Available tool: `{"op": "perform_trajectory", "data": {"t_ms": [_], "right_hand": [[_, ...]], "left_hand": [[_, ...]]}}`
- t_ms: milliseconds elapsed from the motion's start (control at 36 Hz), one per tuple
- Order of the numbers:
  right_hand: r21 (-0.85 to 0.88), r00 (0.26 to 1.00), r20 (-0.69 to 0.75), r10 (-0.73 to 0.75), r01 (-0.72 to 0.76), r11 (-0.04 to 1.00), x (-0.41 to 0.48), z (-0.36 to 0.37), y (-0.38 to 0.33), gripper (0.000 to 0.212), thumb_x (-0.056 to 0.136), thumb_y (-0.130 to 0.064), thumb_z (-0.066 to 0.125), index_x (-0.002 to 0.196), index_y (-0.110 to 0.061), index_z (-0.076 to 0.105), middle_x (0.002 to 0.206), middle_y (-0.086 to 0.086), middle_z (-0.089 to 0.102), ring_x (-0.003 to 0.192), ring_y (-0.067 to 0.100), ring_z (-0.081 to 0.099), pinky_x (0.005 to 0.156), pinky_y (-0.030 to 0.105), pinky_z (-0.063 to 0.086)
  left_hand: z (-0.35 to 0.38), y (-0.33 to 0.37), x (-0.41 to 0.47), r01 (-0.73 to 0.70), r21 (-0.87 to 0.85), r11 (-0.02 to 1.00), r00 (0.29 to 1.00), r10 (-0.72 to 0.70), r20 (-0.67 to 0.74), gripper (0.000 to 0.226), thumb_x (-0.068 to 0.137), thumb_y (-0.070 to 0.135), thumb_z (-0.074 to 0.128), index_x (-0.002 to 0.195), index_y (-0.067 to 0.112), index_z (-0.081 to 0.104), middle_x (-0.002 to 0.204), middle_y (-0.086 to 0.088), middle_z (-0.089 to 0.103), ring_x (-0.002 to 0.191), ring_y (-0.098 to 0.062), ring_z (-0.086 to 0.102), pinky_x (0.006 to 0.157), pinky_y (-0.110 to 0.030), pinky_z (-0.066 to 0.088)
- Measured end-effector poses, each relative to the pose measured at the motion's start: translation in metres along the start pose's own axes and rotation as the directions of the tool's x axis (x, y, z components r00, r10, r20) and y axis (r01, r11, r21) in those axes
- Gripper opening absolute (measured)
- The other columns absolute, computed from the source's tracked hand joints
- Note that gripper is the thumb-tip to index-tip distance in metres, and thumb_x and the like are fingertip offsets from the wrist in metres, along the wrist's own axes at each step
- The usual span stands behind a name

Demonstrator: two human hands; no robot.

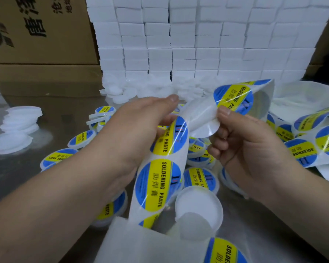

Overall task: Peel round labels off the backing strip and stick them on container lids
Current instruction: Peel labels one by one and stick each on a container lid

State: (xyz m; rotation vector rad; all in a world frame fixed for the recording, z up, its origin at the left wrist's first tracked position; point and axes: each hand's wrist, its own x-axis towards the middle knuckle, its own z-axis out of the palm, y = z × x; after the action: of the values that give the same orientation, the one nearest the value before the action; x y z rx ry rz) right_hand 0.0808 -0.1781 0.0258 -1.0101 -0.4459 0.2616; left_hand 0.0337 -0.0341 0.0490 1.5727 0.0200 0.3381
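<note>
Head camera looks down, close over table [258, 230].

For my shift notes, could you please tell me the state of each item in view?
White backing strip of blue-yellow labels: held by left hand.
Round label: partly peeled, pinched by right hand.
White plastic lid beside strip: unlabelled.
Heaped white lids: labelled.
Stacked white lids at left: unlabelled.

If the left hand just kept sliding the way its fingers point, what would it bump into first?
Probably the curled backing strip just past the fingertips of the left hand; behind that, the heap of white lids. Depth is unclear.
</note>
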Motion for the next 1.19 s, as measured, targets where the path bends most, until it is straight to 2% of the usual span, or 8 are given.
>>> {"op": "perform_trajectory", "data": {"t_ms": [139,250,361,528,611,722,917,1194], "right_hand": [[0.044,1.000,-0.025,0.013,-0.012,0.999,-0.002,0.003,-0.003,0.020,0.062,-0.025,0.059,0.044,-0.022,0.050,0.043,-0.007,0.039,0.036,0.007,0.032,0.039,0.014,0.032],[0.067,0.999,-0.027,0.033,-0.031,0.997,-0.002,0.001,-0.005,0.018,0.063,-0.025,0.058,0.060,-0.020,0.042,0.045,-0.007,0.037,0.037,0.007,0.031,0.039,0.015,0.033],[0.069,0.999,-0.021,0.043,-0.042,0.997,-0.002,0.002,-0.005,0.021,0.059,-0.029,0.060,0.062,-0.019,0.042,0.045,-0.007,0.038,0.037,0.007,0.032,0.039,0.016,0.033],[0.026,0.996,0.009,0.083,-0.084,0.996,-0.003,0.002,0.000,0.023,0.052,-0.038,0.069,0.044,-0.022,0.054,0.047,-0.003,0.047,0.037,0.008,0.038,0.041,0.019,0.040],[-0.003,0.994,0.041,0.105,-0.105,0.995,-0.003,0.001,0.003,0.024,0.050,-0.039,0.076,0.050,-0.022,0.060,0.048,-0.001,0.051,0.037,0.009,0.040,0.041,0.021,0.042],[-0.079,0.993,0.079,0.091,-0.084,0.993,-0.004,0.001,0.004,0.023,0.047,-0.026,0.085,0.060,-0.020,0.066,0.051,0.000,0.051,0.039,0.011,0.042,0.043,0.022,0.042],[-0.047,0.980,0.087,0.177,-0.174,0.984,-0.006,0.003,0.004,0.044,0.044,-0.043,0.071,0.074,-0.012,0.066,0.051,0.001,0.052,0.038,0.010,0.041,0.042,0.022,0.042],[-0.238,0.979,0.143,0.142,-0.106,0.965,-0.009,0.005,0.005,0.019,0.063,-0.035,0.062,0.057,-0.019,0.071,0.052,-0.004,0.054,0.044,0.007,0.044,0.046,0.018,0.043]], "left_hand": [[-0.011,-0.013,0.004,0.072,0.012,0.997,0.990,-0.073,0.119,0.021,0.055,0.040,0.064,0.045,0.022,0.068,0.056,-0.008,0.067,0.056,-0.024,0.063,0.073,-0.036,0.051],[-0.007,-0.010,0.006,0.055,-0.015,0.998,0.995,-0.054,0.084,0.011,0.047,0.034,0.073,0.049,0.023,0.071,0.055,-0.002,0.068,0.052,-0.019,0.065,0.059,-0.028,0.056],[-0.002,0.000,-0.008,0.035,-0.025,0.999,0.981,-0.029,0.194,0.034,0.045,0.041,0.066,0.067,0.016,0.074,0.070,-0.009,0.072,0.059,-0.020,0.069,0.061,-0.034,0.057],[0.002,0.001,-0.008,-0.168,0.064,0.984,0.986,0.167,0.026,0.027,0.042,0.045,0.066,0.064,0.031,0.072,0.063,0.003,0.070,0.056,-0.007,0.063,0.059,-0.021,0.053],[0.001,-0.002,-0.005,-0.182,0.069,0.981,0.983,0.183,-0.016,0.028,0.044,0.025,0.086,0.067,0.031,0.071,0.062,0.004,0.069,0.054,-0.008,0.064,0.055,-0.020,0.053],[0.001,-0.005,-0.004,-0.204,0.058,0.977,0.977,0.207,-0.048,0.021,0.054,0.029,0.071,0.074,0.027,0.067,0.063,0.008,0.067,0.056,-0.008,0.064,0.054,-0.019,0.051],[-0.004,-0.007,0.001,-0.276,0.076,0.958,0.945,0.285,-0.158,0.023,0.052,0.030,0.074,0.073,0.030,0.068,0.065,0.015,0.061,0.062,-0.003,0.059,0.059,-0.019,0.047],[-0.002,-0.003,-0.002,-0.278,-0.001,0.960,0.947,0.274,-0.165,0.027,0.055,0.023,0.070,0.081,0.027,0.063,0.068,0.011,0.066,0.059,-0.005,0.064,0.053,-0.017,0.048]]}}
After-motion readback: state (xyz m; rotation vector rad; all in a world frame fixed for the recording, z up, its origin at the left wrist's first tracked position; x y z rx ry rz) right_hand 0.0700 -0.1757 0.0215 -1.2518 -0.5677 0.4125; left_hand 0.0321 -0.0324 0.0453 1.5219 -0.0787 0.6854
